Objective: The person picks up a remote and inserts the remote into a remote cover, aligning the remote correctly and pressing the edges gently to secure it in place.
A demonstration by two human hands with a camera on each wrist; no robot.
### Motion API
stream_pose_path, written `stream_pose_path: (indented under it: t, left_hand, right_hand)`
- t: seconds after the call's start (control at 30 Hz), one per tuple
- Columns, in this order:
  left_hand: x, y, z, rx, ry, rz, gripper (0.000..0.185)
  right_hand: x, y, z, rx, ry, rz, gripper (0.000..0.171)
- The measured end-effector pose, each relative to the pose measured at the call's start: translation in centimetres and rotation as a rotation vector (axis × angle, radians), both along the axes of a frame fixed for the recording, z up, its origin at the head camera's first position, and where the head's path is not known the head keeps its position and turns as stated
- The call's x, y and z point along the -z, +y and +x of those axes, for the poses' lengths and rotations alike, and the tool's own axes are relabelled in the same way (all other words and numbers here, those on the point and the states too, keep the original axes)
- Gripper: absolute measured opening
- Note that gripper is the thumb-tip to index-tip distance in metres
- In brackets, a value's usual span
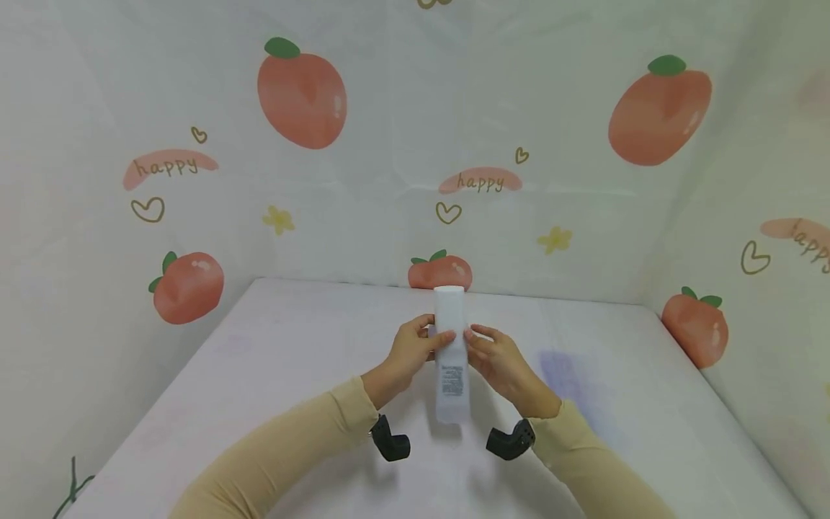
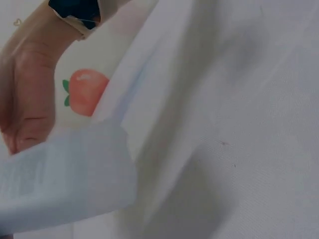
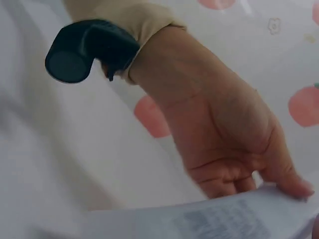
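Over the middle of the white surface [image 1: 272, 375], both hands hold a white tube [image 1: 450, 353] lengthwise, cap end pointing toward the back wall. Her left hand [image 1: 410, 351] curls its fingers round the tube's left side, thumb on top; the right hand [image 1: 499, 359] pinches the right edge. Printed text shows on the tube's near half. Peach-patterned cloth [image 1: 302, 92] hangs behind. Black wrist cameras [image 1: 391, 439] sit under both sleeves.
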State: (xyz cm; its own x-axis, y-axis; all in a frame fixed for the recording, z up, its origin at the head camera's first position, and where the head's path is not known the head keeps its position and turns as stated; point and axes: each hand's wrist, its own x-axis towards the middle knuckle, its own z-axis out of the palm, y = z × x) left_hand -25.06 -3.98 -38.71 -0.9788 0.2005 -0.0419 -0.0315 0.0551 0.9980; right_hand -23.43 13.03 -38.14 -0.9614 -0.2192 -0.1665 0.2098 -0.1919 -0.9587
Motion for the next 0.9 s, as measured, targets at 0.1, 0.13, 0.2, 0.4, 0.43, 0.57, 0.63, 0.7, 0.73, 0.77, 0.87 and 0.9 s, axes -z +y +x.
stream_pose_path:
  t: [0.1, 0.13, 0.2, 0.4, 0.43, 0.57, 0.63, 0.7, 0.73, 0.77, 0.87, 0.9]
  left_hand:
    - [0.0, 0.0, 0.0, -0.063, 0.009, 0.03, 0.045]
    - [0.0, 0.0, 0.0, -0.076, 0.012, 0.029, 0.044]
    - [0.0, 0.0, 0.0, -0.087, 0.015, 0.024, 0.044]
    - [-0.3, 0.1, 0.0, -0.066, 0.001, -0.026, 0.044]
    - [-0.4, 0.1, 0.0, -0.056, 0.001, -0.044, 0.045]
    - [-0.6, 0.0, 0.1, 0.01, 0.014, -0.105, 0.047]
    - [-0.6, 0.0, 0.1, 0.041, 0.005, -0.117, 0.046]
    - [-0.5, 0.0, 0.3, 0.067, -0.013, -0.128, 0.045]
    - [-0.5, 0.0, 0.4, 0.08, -0.025, -0.136, 0.045]
    - [-0.5, -0.1, 0.5, 0.091, -0.038, -0.143, 0.045]
    - [-0.5, 0.1, 1.0, 0.115, -0.077, -0.144, 0.044]
    - [-0.5, 0.2, 1.4, 0.121, -0.078, -0.14, 0.043]
  right_hand:
    - [0.9, -0.1, 0.0, 0.034, -0.036, -0.041, 0.033]
    - [1.2, -0.3, 0.0, 0.049, -0.041, -0.048, 0.024]
    - [1.5, -0.7, 0.0, 0.101, -0.042, -0.065, 0.01]
    - [1.5, -1.8, 0.2, 0.238, -0.039, -0.095, 0.009]
    - [1.4, -1.8, 0.1, 0.255, -0.039, -0.08, 0.009]
    - [1.0, -1.9, -0.1, 0.279, -0.009, -0.046, 0.013]
    - [0.7, -1.9, -0.3, 0.267, 0.003, -0.05, 0.016]
    - [0.6, -1.9, -0.5, 0.247, 0.009, -0.065, 0.019]
    - [0.6, -1.9, -0.6, 0.238, 0.007, -0.071, 0.02]
    - [0.6, -1.9, -0.7, 0.238, 0.005, -0.078, 0.021]
    - [0.5, -1.6, -1.3, 0.225, -0.013, -0.092, 0.019]
    - [0.3, -1.4, -1.6, 0.221, -0.033, -0.104, 0.02]
